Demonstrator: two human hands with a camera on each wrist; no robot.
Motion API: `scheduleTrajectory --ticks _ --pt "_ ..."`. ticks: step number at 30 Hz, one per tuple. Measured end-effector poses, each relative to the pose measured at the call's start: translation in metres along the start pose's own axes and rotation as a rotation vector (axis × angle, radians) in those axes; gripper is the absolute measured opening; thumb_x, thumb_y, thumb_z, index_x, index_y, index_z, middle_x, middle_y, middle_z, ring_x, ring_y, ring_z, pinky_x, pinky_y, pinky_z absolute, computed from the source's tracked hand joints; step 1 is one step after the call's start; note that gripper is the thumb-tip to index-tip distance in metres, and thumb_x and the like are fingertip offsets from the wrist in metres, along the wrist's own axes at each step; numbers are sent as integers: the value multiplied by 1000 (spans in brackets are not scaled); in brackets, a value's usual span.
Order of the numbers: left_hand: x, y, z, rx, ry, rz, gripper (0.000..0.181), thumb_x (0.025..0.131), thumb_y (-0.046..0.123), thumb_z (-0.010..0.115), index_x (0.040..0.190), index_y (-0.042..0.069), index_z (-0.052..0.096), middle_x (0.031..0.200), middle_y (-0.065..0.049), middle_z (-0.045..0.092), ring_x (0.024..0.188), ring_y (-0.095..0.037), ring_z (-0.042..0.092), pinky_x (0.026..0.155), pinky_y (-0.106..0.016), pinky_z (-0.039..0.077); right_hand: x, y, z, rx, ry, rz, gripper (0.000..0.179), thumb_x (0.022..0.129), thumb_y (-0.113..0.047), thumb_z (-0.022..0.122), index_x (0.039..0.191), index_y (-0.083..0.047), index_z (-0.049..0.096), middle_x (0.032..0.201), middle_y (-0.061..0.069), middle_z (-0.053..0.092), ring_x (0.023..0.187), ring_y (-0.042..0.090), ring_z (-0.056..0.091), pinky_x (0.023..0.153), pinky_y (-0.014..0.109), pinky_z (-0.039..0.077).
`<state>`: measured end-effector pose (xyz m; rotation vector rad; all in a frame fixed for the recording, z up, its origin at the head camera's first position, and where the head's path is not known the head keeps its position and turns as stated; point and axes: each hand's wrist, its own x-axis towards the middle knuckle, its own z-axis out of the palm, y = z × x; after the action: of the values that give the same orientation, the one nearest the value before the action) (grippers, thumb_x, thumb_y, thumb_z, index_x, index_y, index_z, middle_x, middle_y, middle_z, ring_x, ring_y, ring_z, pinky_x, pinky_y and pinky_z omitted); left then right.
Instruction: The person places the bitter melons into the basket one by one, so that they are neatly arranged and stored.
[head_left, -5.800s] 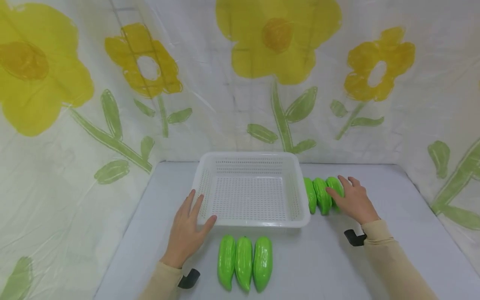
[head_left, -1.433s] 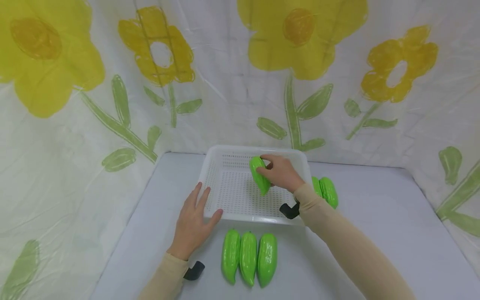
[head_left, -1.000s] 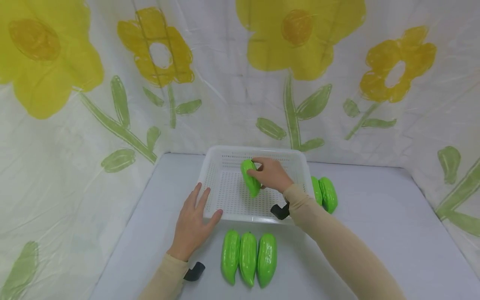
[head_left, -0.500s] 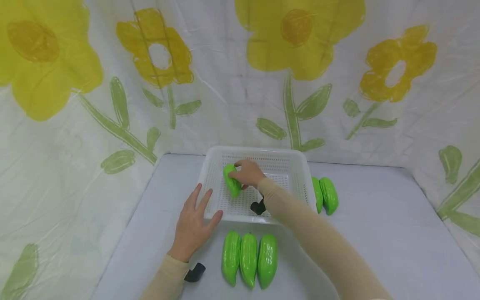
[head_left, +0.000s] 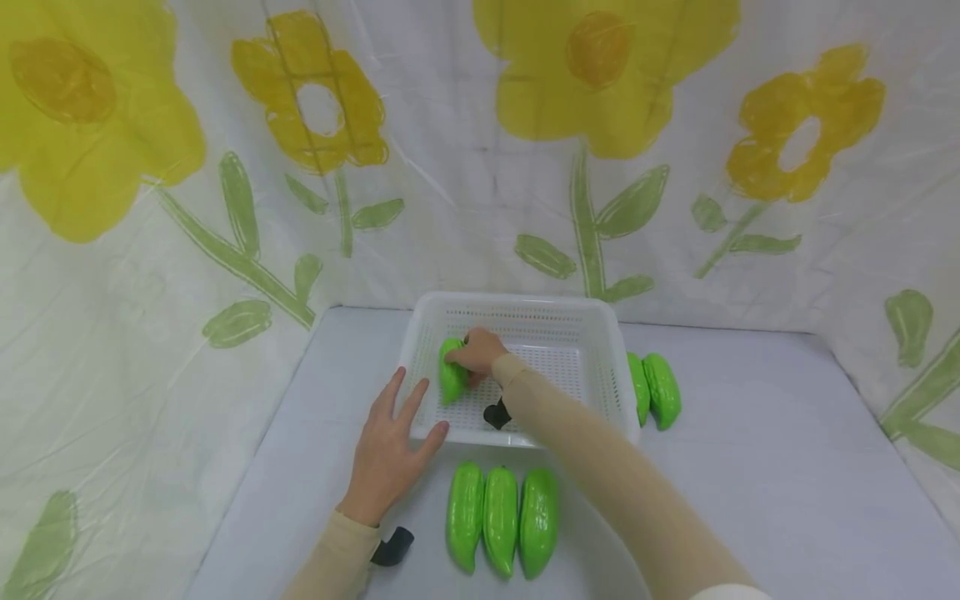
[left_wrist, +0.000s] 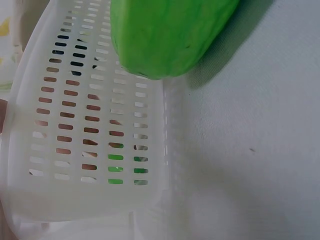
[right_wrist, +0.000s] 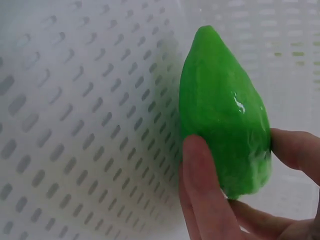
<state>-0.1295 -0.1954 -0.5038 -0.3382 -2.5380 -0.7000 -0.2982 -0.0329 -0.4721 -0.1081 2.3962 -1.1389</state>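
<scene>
My right hand [head_left: 483,354] reaches inside the white perforated plastic basket [head_left: 465,437]. Between thumb and fingers it grips a glossy green vegetable [right_wrist: 220,105], long and plump with a tapered tip. That vegetable is near the basket's left wall, low over the perforated floor [right_wrist: 75,125]. With fingers spread, my left hand [head_left: 386,458] lies at the basket's front left corner, fingertips right at the rim. Three similar green vegetables [head_left: 500,521] lie side by side in front of the basket. Part of the gripped one is hidden by my right fingers.
Two more green vegetables [head_left: 663,392] lie against the basket's right side, one partly hidden by its wall. The pale table [head_left: 757,467] extends to the right. A curtain [head_left: 450,208] with painted yellow flowers hangs behind and at both sides.
My right hand took one green vegetable from the group at the right, carried it left over the basket, and lowered it toward the left wall. My left hand stays at the corner.
</scene>
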Motion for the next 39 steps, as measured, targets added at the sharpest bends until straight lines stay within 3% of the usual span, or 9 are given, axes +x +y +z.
scheduleTrajectory --ticks 6,13,20,25,30,32,34,39 --pt "0 -2 3 -1 10 14 68 94 41 71 151 10 54 163 -25 36 143 -48 45 108 -65 46 13 2 8 46 -1 35 51 95 -29 74 129 7 60 115 20 70 80 26 76 66 32 64" --pt "0 -1 3 7 0 0 69 94 42 72 152 10 53 164 -24 36 144 -48 44 108 -65 46 2 -5 10 103 -18 -6 53 96 -28 72 130 9 57 116 23 68 85 29 77 72 34 65" --pt "-1 -1 2 13 4 1 70 93 44 71 152 11 53 164 -24 35 143 -48 44 107 -65 47 -3 -7 7 88 -20 -13 56 96 -31 72 130 11 57 113 23 69 86 33 78 77 38 65" --pt "0 -1 2 11 -1 2 71 93 44 71 153 11 52 165 -24 35 144 -48 44 107 -66 47 -1 -5 7 50 -12 -12 72 96 -35 70 145 12 46 132 28 63 86 33 78 75 37 65" --pt "0 -1 1 15 -5 2 71 94 45 70 153 10 52 165 -24 35 144 -48 44 107 -65 47 -4 -2 1 -84 35 -49 82 96 -43 67 156 4 37 149 26 54 85 26 71 70 35 64" --pt "0 -1 1 17 -3 4 71 94 46 70 153 10 52 165 -24 35 144 -48 44 106 -65 48 -9 -2 -2 -140 51 -77 83 95 -45 66 158 2 37 151 25 53 89 29 70 71 38 63" --pt "0 -1 1 18 -3 4 72 94 46 70 153 9 52 164 -25 35 143 -48 45 106 -65 48 -15 -2 -6 -194 70 -100 83 95 -47 65 159 -1 37 153 25 52 105 33 69 83 43 62" --pt "0 -1 0 19 -15 -13 72 93 44 72 153 10 52 165 -24 35 144 -48 44 105 -65 48 -28 -3 -12 -222 95 -144 80 96 -48 63 160 -7 38 160 29 42 132 43 58 103 55 54"
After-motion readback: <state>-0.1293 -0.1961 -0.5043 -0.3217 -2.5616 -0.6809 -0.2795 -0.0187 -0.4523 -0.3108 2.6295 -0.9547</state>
